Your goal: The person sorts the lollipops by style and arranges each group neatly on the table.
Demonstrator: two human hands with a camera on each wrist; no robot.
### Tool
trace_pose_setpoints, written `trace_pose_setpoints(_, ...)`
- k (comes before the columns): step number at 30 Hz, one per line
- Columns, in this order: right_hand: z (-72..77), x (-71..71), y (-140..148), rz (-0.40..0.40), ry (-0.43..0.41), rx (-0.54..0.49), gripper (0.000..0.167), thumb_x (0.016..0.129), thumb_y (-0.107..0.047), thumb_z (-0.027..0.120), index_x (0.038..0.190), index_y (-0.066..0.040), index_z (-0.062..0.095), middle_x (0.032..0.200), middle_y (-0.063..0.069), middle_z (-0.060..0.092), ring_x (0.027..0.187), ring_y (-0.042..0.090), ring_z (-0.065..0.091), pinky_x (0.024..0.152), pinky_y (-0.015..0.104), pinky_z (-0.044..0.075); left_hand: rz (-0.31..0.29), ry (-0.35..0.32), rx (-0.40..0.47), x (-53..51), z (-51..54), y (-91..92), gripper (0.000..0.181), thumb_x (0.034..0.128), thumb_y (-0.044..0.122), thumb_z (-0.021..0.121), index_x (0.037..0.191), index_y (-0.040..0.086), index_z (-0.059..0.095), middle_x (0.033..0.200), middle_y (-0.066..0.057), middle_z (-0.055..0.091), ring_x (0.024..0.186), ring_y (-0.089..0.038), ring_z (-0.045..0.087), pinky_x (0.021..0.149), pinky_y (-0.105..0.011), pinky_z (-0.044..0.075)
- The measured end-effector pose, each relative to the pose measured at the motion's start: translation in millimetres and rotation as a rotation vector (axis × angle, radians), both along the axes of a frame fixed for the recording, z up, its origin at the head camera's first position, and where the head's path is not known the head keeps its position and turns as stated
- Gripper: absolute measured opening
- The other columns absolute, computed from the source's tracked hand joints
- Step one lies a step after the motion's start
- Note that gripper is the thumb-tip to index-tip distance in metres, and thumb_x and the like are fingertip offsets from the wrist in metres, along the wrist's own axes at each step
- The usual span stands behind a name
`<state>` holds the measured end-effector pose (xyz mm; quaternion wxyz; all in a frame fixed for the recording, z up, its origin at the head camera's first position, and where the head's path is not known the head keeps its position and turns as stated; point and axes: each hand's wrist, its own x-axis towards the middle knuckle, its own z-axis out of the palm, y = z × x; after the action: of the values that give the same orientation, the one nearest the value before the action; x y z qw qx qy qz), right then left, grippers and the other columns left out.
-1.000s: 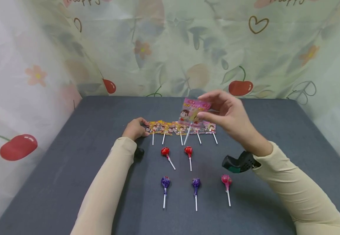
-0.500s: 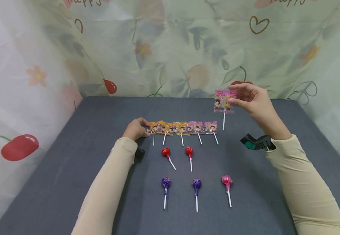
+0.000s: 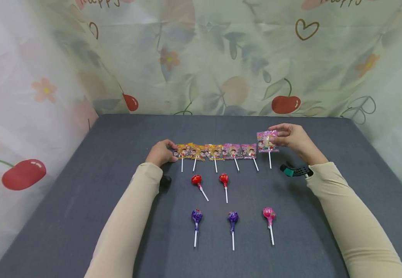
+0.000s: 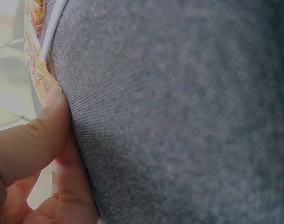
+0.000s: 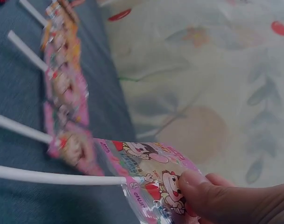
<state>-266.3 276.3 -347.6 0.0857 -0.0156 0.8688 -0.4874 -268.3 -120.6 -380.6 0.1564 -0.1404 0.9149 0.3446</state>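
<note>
My right hand (image 3: 294, 141) pinches a flat lollipop in a pink wrapper (image 3: 266, 141) by its right edge, just right of a row of flat lollipops. In the right wrist view the thumb (image 5: 195, 186) presses on the printed wrapper (image 5: 156, 177), and the white stick points left. At the row's left end my left hand (image 3: 160, 153) pinches the edge of a yellow-wrapped lollipop (image 3: 183, 150); the left wrist view shows the thumb on the wrapper's corner (image 4: 47, 81). Further yellow (image 3: 214, 151) and pink (image 3: 249, 151) flat lollipops make up the row, sticks toward me.
Two red ball lollipops (image 3: 224, 178) lie in front of the row. Nearer me are two purple ones (image 3: 233, 217) and a pink one (image 3: 268, 213). A printed curtain (image 3: 201, 58) stands behind the dark grey table (image 3: 100, 185).
The right hand has carried the pink flat lollipop rightward from over the row, then lowered it to the row's right end. My left hand has kept its place.
</note>
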Motion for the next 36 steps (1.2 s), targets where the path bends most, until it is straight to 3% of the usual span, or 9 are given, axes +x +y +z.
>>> trace_pose_setpoints(6,-21.5,-10.7,4.3,0.001,-0.096,0.071,0.044,0.093,-0.012,0.065,0.133,0.001,0.053,0.082,-0.009,0.068,0.074,0.006,0.059,0.068,0.022,0.050,0.006,0.000,0.001,0.0,0.0,0.2,0.033,0.0866,0.008,0.071,0.116,0.015,0.058,0.133,-0.014,0.050,0.103,-0.028,0.045,0.085,-0.037,0.036)
trace_pose_setpoints(16,-33.1,-18.8,8.5,-0.001,-0.146,0.084,0.044,0.091,-0.003,0.064,0.133,0.004,0.052,0.076,-0.006,0.065,0.072,0.008,0.057,0.066,0.023,0.050,-0.003,0.014,-0.011,-0.4,1.1,1.0,0.032,0.0861,0.008,0.072,0.115,0.015,0.058,0.133,-0.014,0.050,0.104,-0.029,0.045,0.087,-0.037,0.035)
trace_pose_setpoints(22,-35.8,-21.0,7.5,0.010,-0.144,0.119,0.044,0.090,-0.009,0.068,0.130,0.004,0.054,0.083,-0.003,0.064,0.073,0.008,0.057,0.067,0.023,0.051,-0.004,0.020,-0.018,1.4,1.4,0.4,0.033,0.0859,0.008,0.072,0.116,0.014,0.059,0.131,-0.015,0.051,0.103,-0.029,0.045,0.086,-0.037,0.035)
trace_pose_setpoints(26,-35.2,-21.9,5.3,-0.026,-0.152,0.137,0.043,0.088,-0.007,0.069,0.128,0.004,0.055,0.087,0.002,0.063,0.074,0.010,0.057,0.067,0.023,0.051,-0.001,0.022,-0.016,1.9,1.6,0.5,0.033,0.0859,0.008,0.072,0.116,0.014,0.059,0.130,-0.015,0.052,0.101,-0.028,0.045,0.085,-0.036,0.035)
trace_pose_setpoints(36,-33.8,-26.1,3.9,-0.058,-0.147,0.221,0.043,0.084,-0.010,0.075,0.121,0.005,0.060,0.084,0.003,0.068,0.070,0.008,0.058,0.065,0.025,0.050,-0.008,0.027,-0.003,1.6,0.2,-0.7,0.033,0.0857,0.008,0.072,0.115,0.014,0.060,0.131,-0.015,0.053,0.099,-0.027,0.046,0.083,-0.036,0.035)
